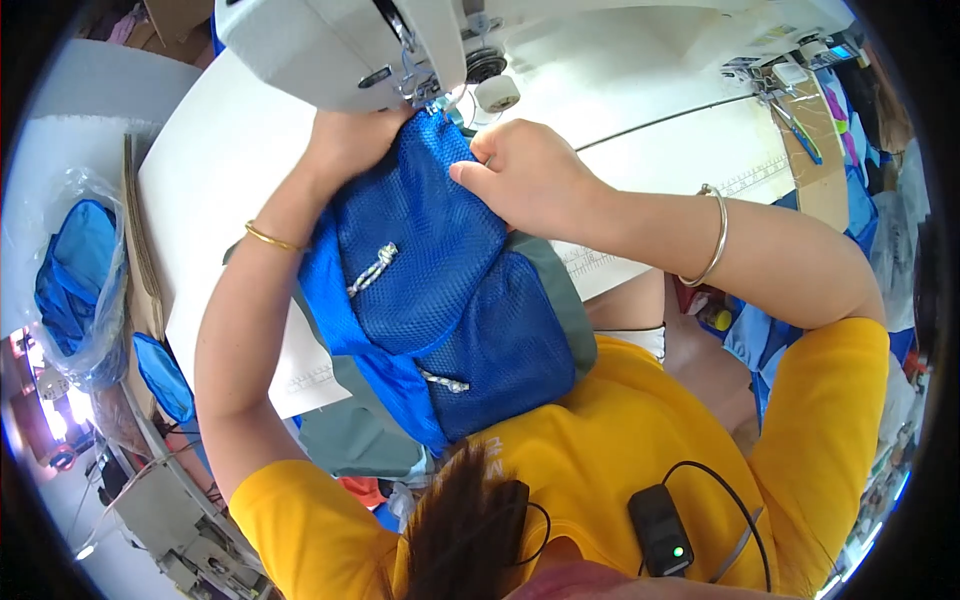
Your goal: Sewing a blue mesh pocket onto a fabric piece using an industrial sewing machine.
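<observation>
A blue mesh bag piece (430, 240) with white-and-dark cord loops (375, 270) and a grey-green backing (560, 275) stretches from the sewing machine's needle area (432, 103) down to my lap. At its upper left edge, close to the needle, my left hand (360, 145) grips the fabric; its fingertips are partly hidden by the machine head and cloth. On the opposite edge, my right hand (535, 178) is closed, with thumb and curled fingers pinching the fabric.
The white sewing machine (340, 50) overhangs the white table (215, 170), which has printed rulers along it. Scissors or snips (800, 130) lie at the right on cardboard. A clear plastic bag (100, 260) of blue pieces hangs at the left. More blue cloth (760, 340) is at the right.
</observation>
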A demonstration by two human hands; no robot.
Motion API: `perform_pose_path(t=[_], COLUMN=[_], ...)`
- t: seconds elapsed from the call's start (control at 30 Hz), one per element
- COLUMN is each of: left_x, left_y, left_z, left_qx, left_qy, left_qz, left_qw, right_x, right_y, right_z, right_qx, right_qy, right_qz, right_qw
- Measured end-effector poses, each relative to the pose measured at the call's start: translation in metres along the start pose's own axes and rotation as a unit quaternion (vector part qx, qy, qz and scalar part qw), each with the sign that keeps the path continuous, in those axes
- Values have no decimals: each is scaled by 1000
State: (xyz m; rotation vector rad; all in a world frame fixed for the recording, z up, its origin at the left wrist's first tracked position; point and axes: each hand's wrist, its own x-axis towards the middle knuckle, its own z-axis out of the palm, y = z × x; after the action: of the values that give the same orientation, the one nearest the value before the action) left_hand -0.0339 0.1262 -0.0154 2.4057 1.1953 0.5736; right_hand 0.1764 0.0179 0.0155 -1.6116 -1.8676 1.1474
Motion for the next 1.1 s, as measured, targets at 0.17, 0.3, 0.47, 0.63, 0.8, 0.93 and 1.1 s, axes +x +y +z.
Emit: perform_pose_path(t=[0.17, 0.3, 0.47, 0.63, 0.8, 0.93, 1.1], left_x=[-10, -28, -35, -34, -30, -27, -24], left_y=[9, 50, 70, 56, 65, 59, 61], left_z=[3, -18, -17, -20, -12, -13, -23], left_qx=[35, 63, 125, 94, 39, -26, -12], left_qy=[58, 55, 25, -24, 30, -10, -45], left_qz=[-17, -46, -51, -63, -48, -171, -179], left_qw=[998, 995, 990, 993, 998, 985, 983], right_x=[-5, -25, -28, -39, -36, -17, -17], right_y=[5, 4, 41, 47, 44, 38, 37], right_z=[6, -6, 5, 5, 0, -7, -11], right_qx=[-7, -5, -307, -401, -424, -392, -460], right_qy=[15, -13, 184, 186, 137, 183, 129], right_qz=[-20, -31, -373, -397, -387, -390, -396], right_qw=[1000, 999, 856, 804, 807, 813, 784])
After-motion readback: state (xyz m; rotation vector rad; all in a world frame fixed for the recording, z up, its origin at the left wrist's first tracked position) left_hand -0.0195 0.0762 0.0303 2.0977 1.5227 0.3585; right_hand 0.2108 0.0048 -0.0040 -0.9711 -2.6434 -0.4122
